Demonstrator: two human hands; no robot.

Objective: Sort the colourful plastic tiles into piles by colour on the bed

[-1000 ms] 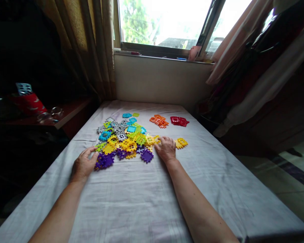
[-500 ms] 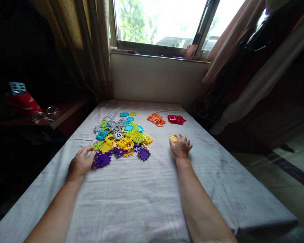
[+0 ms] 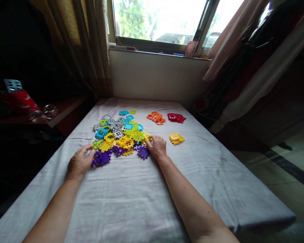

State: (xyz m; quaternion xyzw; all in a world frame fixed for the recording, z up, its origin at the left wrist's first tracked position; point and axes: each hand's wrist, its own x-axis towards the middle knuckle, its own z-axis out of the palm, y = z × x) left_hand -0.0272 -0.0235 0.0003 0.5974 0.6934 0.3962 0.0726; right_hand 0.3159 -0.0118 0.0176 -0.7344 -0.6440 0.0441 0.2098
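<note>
A mixed pile of square interlocking plastic tiles with toothed edges [image 3: 126,143] lies on the cloth-covered table [image 3: 121,199], in yellow, purple, grey, blue and lime green. At the pile's left edge rests my left hand [image 3: 79,162], fingers apart, fingertips by a lime green tile [image 3: 96,145] and thumb beside purple tiles [image 3: 101,158]. My right hand [image 3: 157,147] is at the right edge of the pile, with thumb and fingers closed on a yellow tile [image 3: 147,136], partly hidden by the fingers. To its right lies a small group of yellow tiles [image 3: 176,138].
Farther back sit a stack of orange tiles [image 3: 155,117] and a group of red tiles [image 3: 176,117]. On the left, a side table [image 3: 66,109] bears eyeglasses [image 3: 43,114] and a red container [image 3: 21,101]. Hanging clothes [image 3: 243,98] are at the right.
My right hand has moved left from the separate yellow group to the pile's right edge, leaving yellow tiles lying there. My left hand has stayed in place.
</note>
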